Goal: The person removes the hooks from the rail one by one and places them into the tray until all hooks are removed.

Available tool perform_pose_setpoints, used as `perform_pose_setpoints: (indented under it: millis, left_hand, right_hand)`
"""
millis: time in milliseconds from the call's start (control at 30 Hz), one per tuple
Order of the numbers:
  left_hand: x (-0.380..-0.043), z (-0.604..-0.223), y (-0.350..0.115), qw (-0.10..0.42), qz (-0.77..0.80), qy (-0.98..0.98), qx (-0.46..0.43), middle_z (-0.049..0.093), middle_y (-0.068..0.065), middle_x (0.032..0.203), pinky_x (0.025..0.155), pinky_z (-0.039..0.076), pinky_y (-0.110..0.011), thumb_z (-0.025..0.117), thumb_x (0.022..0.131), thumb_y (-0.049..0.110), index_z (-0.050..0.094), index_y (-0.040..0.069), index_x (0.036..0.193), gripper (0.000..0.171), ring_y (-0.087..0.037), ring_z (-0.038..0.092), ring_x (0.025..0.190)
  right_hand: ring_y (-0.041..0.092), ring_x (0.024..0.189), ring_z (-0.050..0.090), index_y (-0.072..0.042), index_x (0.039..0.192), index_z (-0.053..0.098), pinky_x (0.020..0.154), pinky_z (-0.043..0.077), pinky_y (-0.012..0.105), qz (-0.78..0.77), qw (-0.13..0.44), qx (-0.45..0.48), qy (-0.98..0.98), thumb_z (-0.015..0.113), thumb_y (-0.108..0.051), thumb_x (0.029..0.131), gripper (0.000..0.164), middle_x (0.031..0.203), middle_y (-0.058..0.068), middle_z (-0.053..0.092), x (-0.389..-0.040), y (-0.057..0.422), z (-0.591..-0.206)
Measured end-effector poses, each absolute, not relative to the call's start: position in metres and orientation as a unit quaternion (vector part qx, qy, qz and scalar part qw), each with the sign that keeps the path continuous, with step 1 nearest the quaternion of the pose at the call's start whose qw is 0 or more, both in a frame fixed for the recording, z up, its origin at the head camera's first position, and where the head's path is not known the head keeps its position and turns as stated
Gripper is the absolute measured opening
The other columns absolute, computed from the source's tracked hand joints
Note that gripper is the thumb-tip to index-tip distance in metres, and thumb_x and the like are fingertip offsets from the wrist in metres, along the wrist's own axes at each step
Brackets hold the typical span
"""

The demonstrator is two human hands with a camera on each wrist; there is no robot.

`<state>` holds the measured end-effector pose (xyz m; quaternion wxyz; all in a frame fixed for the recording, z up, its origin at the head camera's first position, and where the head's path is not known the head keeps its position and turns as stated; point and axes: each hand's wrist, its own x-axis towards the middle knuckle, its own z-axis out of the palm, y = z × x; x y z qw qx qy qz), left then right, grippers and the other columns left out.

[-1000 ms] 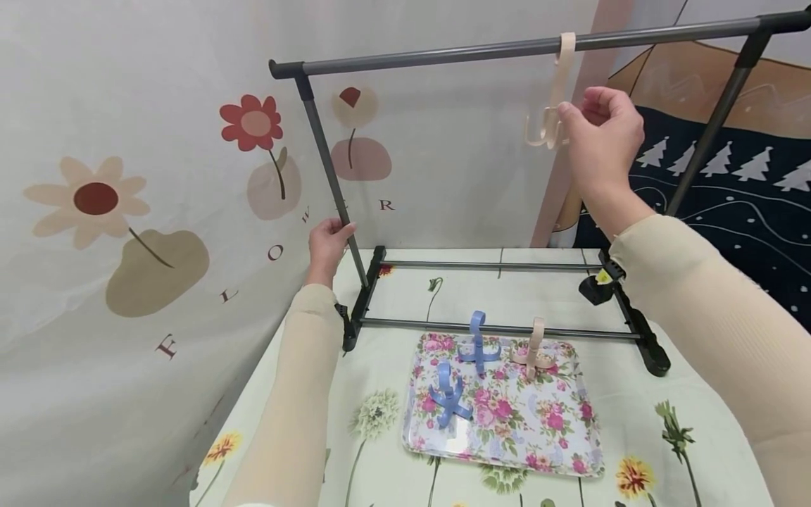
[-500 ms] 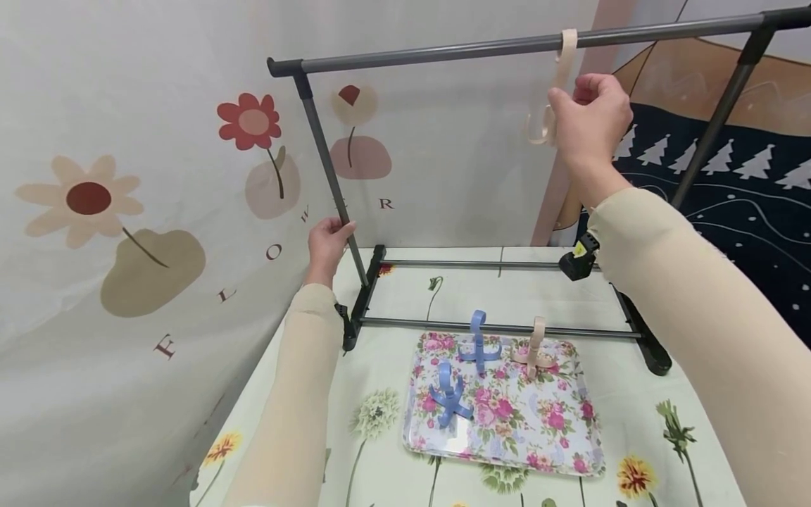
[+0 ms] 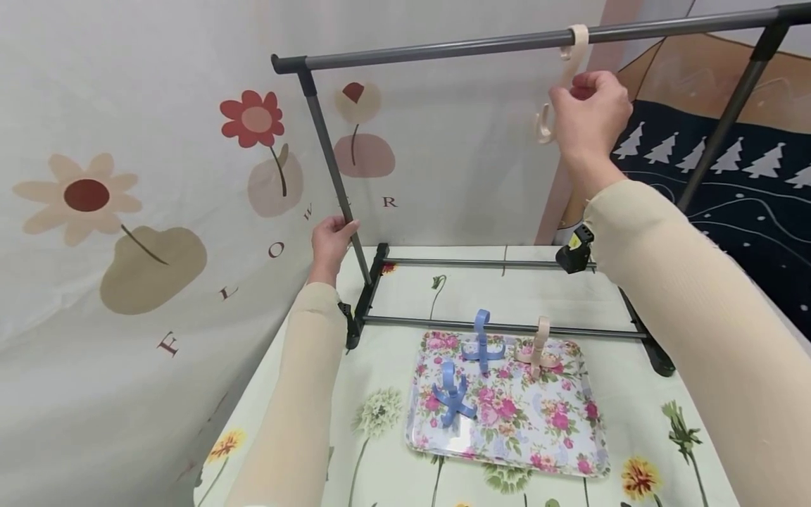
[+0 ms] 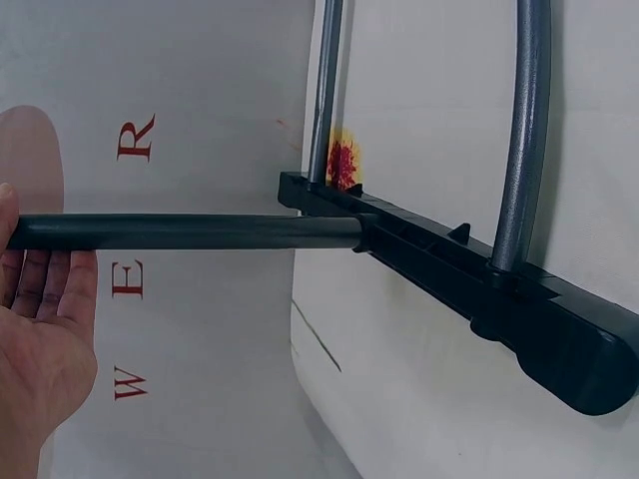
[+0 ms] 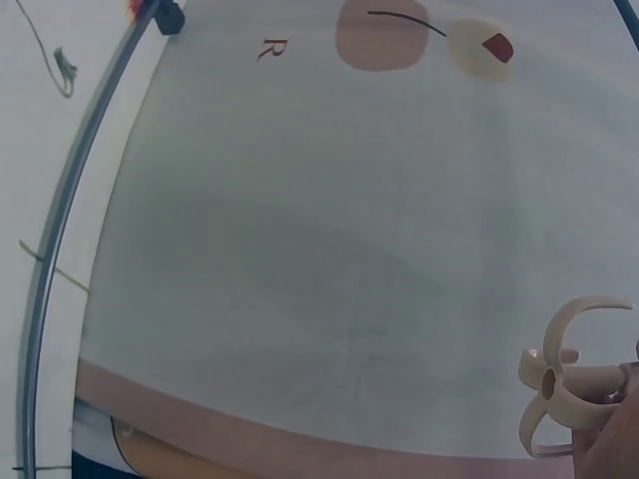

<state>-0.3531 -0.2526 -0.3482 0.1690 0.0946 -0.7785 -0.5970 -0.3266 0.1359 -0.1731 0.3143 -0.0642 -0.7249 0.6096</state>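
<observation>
A cream multi-prong hanging hook (image 3: 575, 53) is looped over the top bar of a dark grey garment rack (image 3: 443, 51), right of the bar's middle. My right hand (image 3: 592, 116) pinches its stem just above the prongs, covering part of it. In the right wrist view the curved prongs of the hook (image 5: 559, 384) show at the lower right, fingers right behind them. My left hand (image 3: 331, 243) holds the rack's left upright, thumb on one side and fingers on the other; the left wrist view shows this left hand (image 4: 50, 329) around the upright's tube (image 4: 200, 232).
A floral tray (image 3: 507, 443) lies on the flower-print tablecloth (image 3: 380, 366) before the rack. On it stand two blue hooks (image 3: 483, 348) and a pinkish-beige hook (image 3: 538, 348). The rack's lower bars (image 3: 443, 322) run behind the tray. A printed curtain (image 3: 190, 176) hangs behind.
My right hand has moved up and left from beside the cream hook's prongs onto its stem. The hook's prongs have turned a little. My left hand stays on the upright.
</observation>
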Motion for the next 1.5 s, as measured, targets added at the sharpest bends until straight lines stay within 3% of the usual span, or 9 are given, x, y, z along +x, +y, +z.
perform_pose_setpoints:
  millis: [633,1067,1267,1500]
  left_hand:
    - [-0.357,-0.35,-0.251,0.169,-0.594,-0.782,0.086,0.065,-0.008,0.108,0.094,0.045,-0.04,0.069,0.095,0.029,0.063,0.006,0.11,0.027,-0.023,0.058,0.104]
    - [-0.356,-0.349,-0.252,0.168,-0.588,-0.786,0.094,0.064,-0.007,0.108,0.094,0.044,-0.041,0.069,0.095,0.031,0.064,0.007,0.11,0.029,-0.023,0.057,0.104]
    - [-0.356,-0.349,-0.252,0.165,-0.591,-0.784,0.094,0.064,-0.008,0.109,0.095,0.045,-0.04,0.069,0.095,0.029,0.064,0.006,0.111,0.029,-0.023,0.057,0.105]
    - [-0.357,-0.351,-0.253,0.168,-0.594,-0.781,0.095,0.063,-0.006,0.105,0.093,0.046,-0.038,0.069,0.095,0.027,0.064,0.005,0.11,0.027,-0.022,0.057,0.101]
  right_hand:
    - [0.001,0.095,0.059,-0.012,0.118,0.07,0.099,0.044,0.024,0.567,0.363,-0.062,-0.736,0.066,-0.027,0.095,0.028,0.105,-0.004,0.066,-0.32,0.148,-0.156]
    - [0.002,0.11,0.058,-0.012,0.119,0.069,0.101,0.041,0.023,0.568,0.369,-0.047,-0.735,0.068,-0.029,0.094,0.03,0.115,-0.002,0.065,-0.308,0.142,-0.135]
    - [0.003,0.103,0.061,-0.011,0.119,0.069,0.101,0.043,0.024,0.576,0.361,-0.028,-0.733,0.07,-0.029,0.093,0.031,0.115,0.0,0.066,-0.307,0.14,-0.145]
    - [0.003,0.094,0.06,-0.011,0.117,0.07,0.099,0.045,0.024,0.579,0.356,0.0,-0.733,0.071,-0.028,0.092,0.03,0.102,-0.004,0.065,-0.303,0.139,-0.156]
